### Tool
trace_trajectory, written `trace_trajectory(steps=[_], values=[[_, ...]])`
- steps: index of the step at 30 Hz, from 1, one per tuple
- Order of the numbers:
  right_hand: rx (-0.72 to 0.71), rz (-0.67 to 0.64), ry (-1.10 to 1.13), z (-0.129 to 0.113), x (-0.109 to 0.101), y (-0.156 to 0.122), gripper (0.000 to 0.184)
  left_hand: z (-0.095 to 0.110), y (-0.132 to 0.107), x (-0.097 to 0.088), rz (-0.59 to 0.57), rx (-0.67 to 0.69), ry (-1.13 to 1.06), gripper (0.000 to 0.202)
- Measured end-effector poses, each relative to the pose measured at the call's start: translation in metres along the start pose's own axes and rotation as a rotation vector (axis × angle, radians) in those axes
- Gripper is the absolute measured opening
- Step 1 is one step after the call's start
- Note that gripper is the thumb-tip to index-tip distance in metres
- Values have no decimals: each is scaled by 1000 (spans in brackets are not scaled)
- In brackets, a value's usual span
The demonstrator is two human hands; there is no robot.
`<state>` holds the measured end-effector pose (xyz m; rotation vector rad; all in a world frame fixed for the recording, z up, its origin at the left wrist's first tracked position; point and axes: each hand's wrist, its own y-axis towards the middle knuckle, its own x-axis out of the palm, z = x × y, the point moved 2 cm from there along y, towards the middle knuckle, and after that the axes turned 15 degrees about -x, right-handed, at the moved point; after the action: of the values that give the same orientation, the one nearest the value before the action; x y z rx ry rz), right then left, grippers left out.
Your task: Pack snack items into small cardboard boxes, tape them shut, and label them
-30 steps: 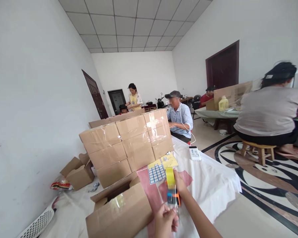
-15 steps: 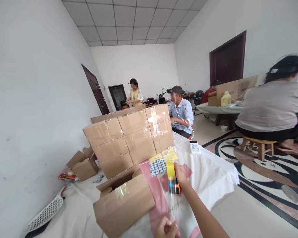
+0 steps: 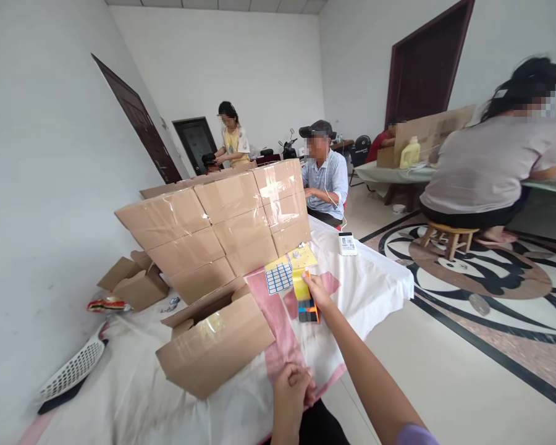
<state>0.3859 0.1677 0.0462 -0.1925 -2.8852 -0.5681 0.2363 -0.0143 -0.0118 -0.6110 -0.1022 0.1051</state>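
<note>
My right hand (image 3: 315,292) is closed around a tape dispenser (image 3: 307,304) with yellow, orange and dark parts, held above the pink and white tablecloth (image 3: 366,272). Nearer to me, my left hand (image 3: 295,384) is closed with its fingers pinched at the table's front edge. A clear tape strip runs from the dispenser to that hand in the earlier picture; now it is hard to make out. To the left of both hands lies a cardboard box (image 3: 215,346), its top flaps partly raised and a piece of clear tape on its edge.
Taped cardboard boxes (image 3: 217,222) stand stacked behind. A blue-and-white label sheet (image 3: 278,279) and a small white device (image 3: 347,243) lie on the table. An opened carton (image 3: 141,284) and a white perforated basket (image 3: 74,371) are at left. Several people sit or stand nearby.
The view has tipped down and shifted, so most things appear higher and further left. My left hand shows more fully, still closed. My right hand keeps hold of the tape dispenser.
</note>
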Motion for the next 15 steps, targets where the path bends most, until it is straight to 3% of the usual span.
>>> trace_trajectory(steps=[6,15], values=[[-19,-59,35,1,2,-3,46,6,-10,-4,-38,-11,65,65],[-23,-16,74,-7,8,-7,44,20,-39,-4,6,83,161,40]])
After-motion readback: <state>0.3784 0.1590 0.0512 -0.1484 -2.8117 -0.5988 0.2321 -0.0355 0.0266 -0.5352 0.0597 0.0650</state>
